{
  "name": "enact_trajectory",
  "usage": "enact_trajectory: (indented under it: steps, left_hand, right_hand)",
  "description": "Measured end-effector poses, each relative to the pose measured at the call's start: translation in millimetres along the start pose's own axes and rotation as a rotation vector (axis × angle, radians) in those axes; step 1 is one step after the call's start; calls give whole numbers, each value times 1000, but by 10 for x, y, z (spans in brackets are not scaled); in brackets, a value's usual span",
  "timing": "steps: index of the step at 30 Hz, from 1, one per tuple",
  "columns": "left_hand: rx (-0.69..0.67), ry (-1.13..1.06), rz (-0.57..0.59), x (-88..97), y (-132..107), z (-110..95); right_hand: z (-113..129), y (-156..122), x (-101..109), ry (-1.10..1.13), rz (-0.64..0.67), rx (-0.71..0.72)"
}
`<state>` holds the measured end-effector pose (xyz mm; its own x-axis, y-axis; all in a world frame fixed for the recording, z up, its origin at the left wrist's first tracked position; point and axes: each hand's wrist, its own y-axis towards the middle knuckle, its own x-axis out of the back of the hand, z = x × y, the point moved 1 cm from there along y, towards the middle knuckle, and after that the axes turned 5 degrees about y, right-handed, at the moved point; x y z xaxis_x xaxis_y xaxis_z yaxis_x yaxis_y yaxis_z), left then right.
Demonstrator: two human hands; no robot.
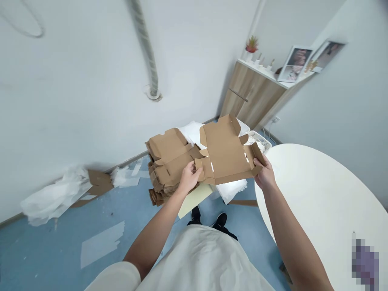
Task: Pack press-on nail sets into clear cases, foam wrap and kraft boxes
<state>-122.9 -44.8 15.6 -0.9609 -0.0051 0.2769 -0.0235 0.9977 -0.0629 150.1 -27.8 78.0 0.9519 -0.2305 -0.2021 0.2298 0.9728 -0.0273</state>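
Observation:
Between my hands I hold an unfolded brown cardboard box blank (227,149), lifted in front of me with its flaps sticking out. My left hand (190,177) grips its left edge flap between thumb and fingers. At the opposite side my right hand (264,171) is closed on the right flap, which is bent upward. Just left of the blank lies a stack of similar flat cardboard blanks (169,161), partly behind my left hand. A pale yellow sheet (195,198) shows below the stack.
At right stands a round white table (318,194). Behind are a white basket (260,139) and a wooden cabinet (257,93) with picture frames and a plant. White plastic wrapping (57,194) and a cardboard piece (98,184) lie on the blue floor by the wall.

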Motion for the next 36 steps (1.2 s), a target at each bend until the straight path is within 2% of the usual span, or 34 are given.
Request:
enact_trajectory:
  steps: [4,8,11,15,19,23,26,29,36]
  left_hand:
    - [-65,40,120,-439,66,-171]
    - [-181,214,213,-966,13,-424]
    - [-339,317,269,-1468,-105,-648]
    - [-473,377,443,-2246,-330,-855]
    - [-499,450,564,-2997,-518,-877]
    - [-451,559,657,-3578,-632,-767]
    - [-415,627,722,-3866,-681,-652]
    - [-394,661,766,-4052,-700,-535]
    - [-335,679,859,-4263,-646,-345]
  right_hand:
    - [1,-276,539,-61,-161,82]
    - [31,-655,1112,-194,-346,151]
    - [52,-1033,1604,-305,-480,140]
    - [14,-1546,2355,-512,-723,75]
    - [-102,-1923,3017,-568,-798,-35]
    - [-243,-2151,3443,-615,-834,-206]
    - [-378,-2244,3637,-599,-820,-308]
    - [-529,-2288,3772,-617,-835,-354]
    - [-747,-2288,3923,-705,-870,-550]
